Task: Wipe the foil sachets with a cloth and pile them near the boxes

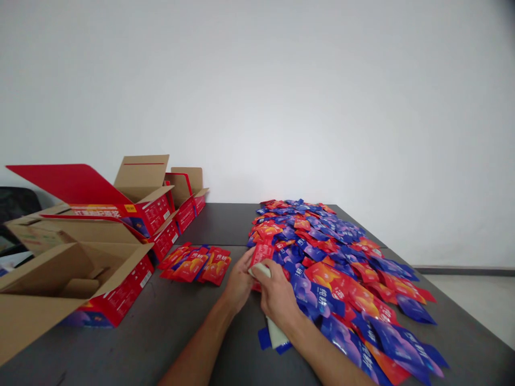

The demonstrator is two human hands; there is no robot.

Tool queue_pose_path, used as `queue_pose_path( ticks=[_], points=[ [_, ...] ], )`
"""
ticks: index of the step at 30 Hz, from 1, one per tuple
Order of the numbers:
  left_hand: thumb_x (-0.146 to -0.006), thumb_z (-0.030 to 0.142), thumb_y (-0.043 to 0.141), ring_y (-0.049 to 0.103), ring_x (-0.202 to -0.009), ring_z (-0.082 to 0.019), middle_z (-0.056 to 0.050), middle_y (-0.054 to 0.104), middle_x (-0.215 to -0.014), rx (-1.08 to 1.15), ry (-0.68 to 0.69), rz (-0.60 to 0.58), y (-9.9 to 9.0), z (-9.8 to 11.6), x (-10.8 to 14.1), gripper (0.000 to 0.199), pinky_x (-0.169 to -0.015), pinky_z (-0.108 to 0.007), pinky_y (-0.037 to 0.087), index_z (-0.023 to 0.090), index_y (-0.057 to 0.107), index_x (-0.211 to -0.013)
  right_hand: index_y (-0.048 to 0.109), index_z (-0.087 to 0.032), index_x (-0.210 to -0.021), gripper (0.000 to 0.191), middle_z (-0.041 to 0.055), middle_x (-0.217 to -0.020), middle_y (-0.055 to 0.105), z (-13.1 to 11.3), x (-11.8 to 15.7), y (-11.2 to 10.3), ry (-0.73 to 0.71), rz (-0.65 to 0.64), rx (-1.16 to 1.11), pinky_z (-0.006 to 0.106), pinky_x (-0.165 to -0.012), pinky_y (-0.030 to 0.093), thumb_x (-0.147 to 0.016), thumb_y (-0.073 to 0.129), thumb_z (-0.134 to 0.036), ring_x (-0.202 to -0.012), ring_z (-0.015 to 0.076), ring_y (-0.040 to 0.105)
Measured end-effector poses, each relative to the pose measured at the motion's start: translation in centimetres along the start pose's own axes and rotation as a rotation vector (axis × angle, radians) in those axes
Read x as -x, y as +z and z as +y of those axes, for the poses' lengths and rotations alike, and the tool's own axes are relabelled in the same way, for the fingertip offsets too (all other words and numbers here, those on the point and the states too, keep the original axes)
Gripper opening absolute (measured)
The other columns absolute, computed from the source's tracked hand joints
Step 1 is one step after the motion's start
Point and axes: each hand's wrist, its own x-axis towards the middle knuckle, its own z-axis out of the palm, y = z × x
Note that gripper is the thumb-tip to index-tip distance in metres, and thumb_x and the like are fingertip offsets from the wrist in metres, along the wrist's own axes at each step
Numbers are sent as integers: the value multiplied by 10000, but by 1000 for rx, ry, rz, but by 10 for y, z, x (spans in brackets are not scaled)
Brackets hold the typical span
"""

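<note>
Near the middle of the dark table, my left hand (240,281) grips a red packet (262,253) from its left side. My right hand (277,294) is closed on a pale cloth (277,333), one end of which shows at the thumb against the packet; the rest hangs below the palm. A blue packet (264,339) lies partly under the cloth. To the left of my hands is a small overlapping group of red and blue packets (217,266). A large heap of red and blue packets (325,276) spreads to the right, beside and beneath my right forearm.
Several open red cardboard boxes stand along the left side, the nearest box (124,292) with its flaps spread towards me. Their raised flaps reach over the table (169,332). A white wall (257,107) rises behind. A dark chair (18,203) is at the far left.
</note>
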Motion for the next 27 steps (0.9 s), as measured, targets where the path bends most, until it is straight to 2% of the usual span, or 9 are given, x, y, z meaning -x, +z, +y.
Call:
queue_pose_path(
  ticks=[5,11,17,21,27],
  points=[
    [-531,-58,568,647,-1135,-240,-104,658,-1314,52,8,20,1,4,0,860,-925,-326,524,214,562,-1348,620,-320,-1298,501,98,-1305,525,3,1,0,5,48,-75,390,-944,532,-895,463,-68,-1173,249,542],
    [-575,-27,593,668,-1070,-225,-94,646,-1320,37,44,76,2,10,2,753,-873,-308,545,210,608,-1289,644,-293,-1274,373,102,-1309,524,15,-3,0,43,221,-215,382,-995,526,-965,470,-177,-1190,229,561],
    [-608,5,668,686,-832,-155,-44,711,-1067,60,30,192,3,14,4,796,-756,-277,546,252,546,-1355,634,-267,-1301,340,107,-1247,570,20,-5,-3,109,346,-243,409,-1018,507,-1000,474,-271,-1165,225,575],
    [-617,48,718,667,-741,-136,-30,710,-957,28,10,192,5,14,6,749,-700,-261,530,229,574,-1330,624,-263,-1311,339,104,-1217,604,19,-4,-5,113,343,-290,419,-999,509,-1006,476,-287,-1142,226,579],
    [-649,92,721,685,-781,-151,-83,734,-1048,-41,-84,119,17,7,7,606,-693,-250,498,190,659,-1244,598,-284,-1340,357,83,-1212,650,16,-4,-6,27,313,-317,439,-1002,495,-1010,464,-254,-1152,233,577]
  ],
)
